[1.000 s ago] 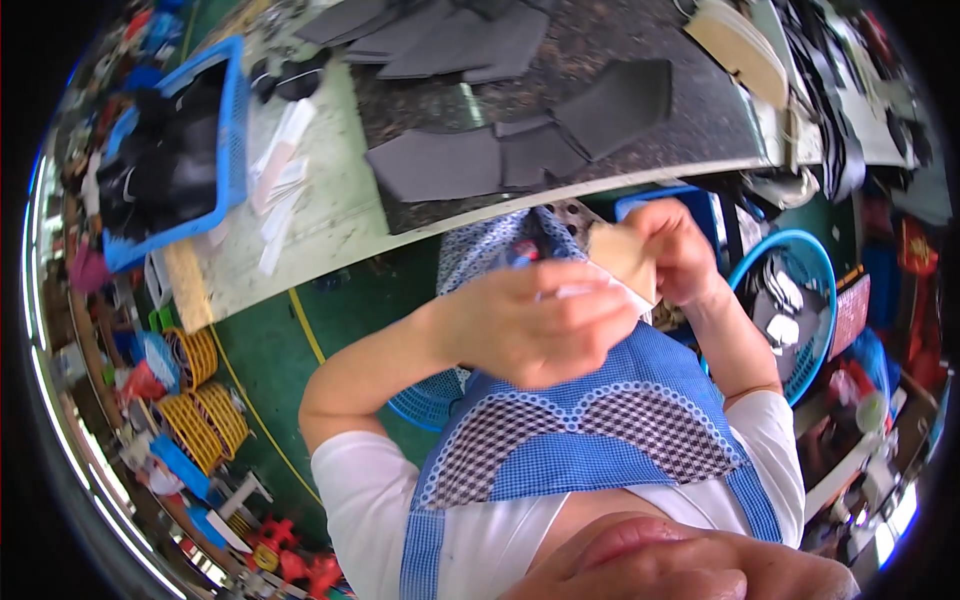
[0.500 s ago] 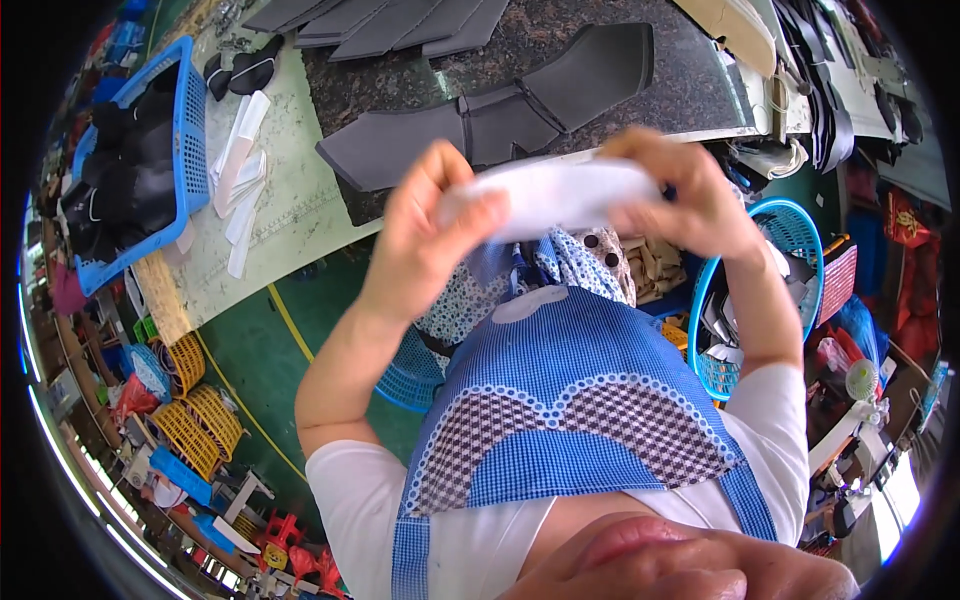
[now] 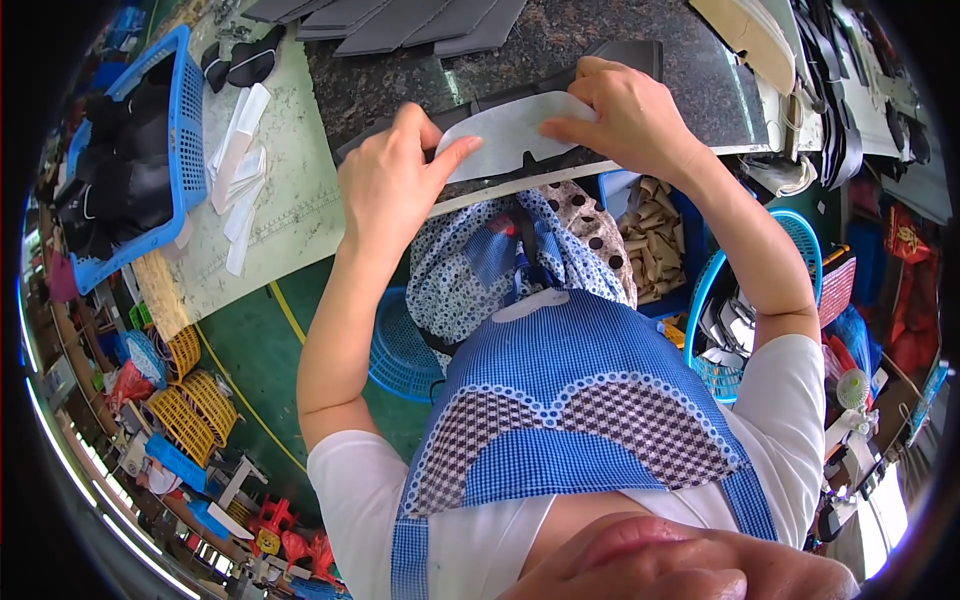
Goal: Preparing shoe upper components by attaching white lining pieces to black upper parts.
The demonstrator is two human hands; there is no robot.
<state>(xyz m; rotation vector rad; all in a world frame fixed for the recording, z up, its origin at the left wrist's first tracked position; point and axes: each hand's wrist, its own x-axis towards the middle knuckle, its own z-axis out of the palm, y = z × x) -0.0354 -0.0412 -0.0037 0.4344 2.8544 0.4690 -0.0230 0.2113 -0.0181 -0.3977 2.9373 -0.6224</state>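
Note:
A white curved flat piece lies over a dark grey piece at the front edge of the speckled dark worktop. My left hand pinches the white piece's left end between thumb and fingers. My right hand presses down on its right end, fingers curled over both pieces. More dark grey cut pieces lie further back on the worktop.
A blue crate with black items sits at the left on a pale green board with white strips. Below the table edge are a blue bin of tan pieces, a round blue basket and yellow baskets.
The hands went from close to my chest up to the table. The white piece, held in the air half a second ago, now lies on the dark grey piece at the table edge.

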